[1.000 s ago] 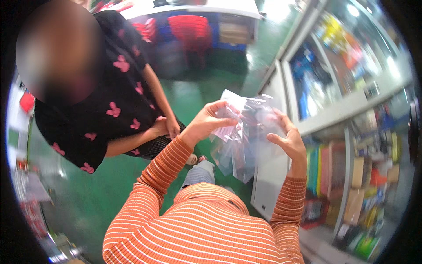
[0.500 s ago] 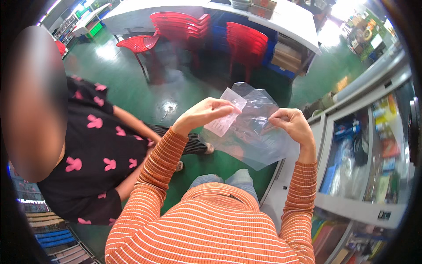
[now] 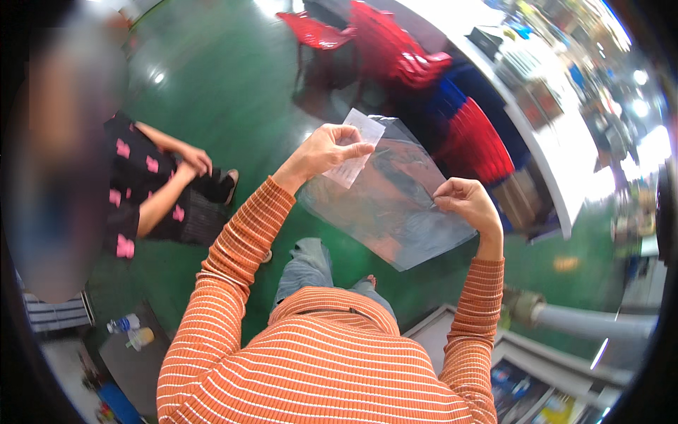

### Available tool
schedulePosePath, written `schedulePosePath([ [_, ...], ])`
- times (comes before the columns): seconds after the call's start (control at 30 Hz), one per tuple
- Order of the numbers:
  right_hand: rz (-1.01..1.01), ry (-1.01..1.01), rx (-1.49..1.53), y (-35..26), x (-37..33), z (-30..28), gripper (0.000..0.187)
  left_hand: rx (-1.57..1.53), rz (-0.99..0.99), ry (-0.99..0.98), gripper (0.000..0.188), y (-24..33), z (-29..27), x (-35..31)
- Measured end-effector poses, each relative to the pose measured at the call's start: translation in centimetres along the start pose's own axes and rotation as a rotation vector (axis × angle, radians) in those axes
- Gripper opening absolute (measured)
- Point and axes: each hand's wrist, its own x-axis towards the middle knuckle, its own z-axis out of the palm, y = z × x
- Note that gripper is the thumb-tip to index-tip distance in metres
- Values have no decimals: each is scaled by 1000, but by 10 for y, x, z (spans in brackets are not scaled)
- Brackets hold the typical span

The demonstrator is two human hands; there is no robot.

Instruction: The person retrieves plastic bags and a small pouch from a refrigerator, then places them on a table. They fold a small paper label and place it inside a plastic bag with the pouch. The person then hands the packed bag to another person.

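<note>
Between my hands hangs a clear plastic bag (image 3: 406,219), thin and spread fairly flat. My left hand (image 3: 321,154) is closed, thumb against fingers, on a small white paper slip (image 3: 348,171) with faint print. The slip lies over the bag's upper left part; whether these fingers also grip the bag is hard to see. At the bag's right edge, my right hand (image 3: 472,203) pinches the film between thumb and fingertips.
At left stands a person in a black top with pink shapes (image 3: 152,164), hands together. Red chairs (image 3: 395,46) and a long white table (image 3: 526,131) are ahead to the right. A grey pipe (image 3: 593,321) and a cabinet lie lower right; bottles (image 3: 140,338) lower left.
My view has swung left, so the table, chairs and cabinet have shifted round clockwise. The bag is spread flatter between my hands. The person's hands are now together.
</note>
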Motion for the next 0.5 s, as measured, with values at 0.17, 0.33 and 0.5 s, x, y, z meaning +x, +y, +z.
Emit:
schedulePosePath([
  [0.17,-24,-358,-119,-15,158,15,14,169,20,320,27,-25,-112,40],
  [0.33,14,-463,-358,-49,320,26,11,123,73,607,33,-50,-269,97],
  [0.5,-10,-248,-66,-94,452,25,10,44,63,621,31,-48,-396,155],
])
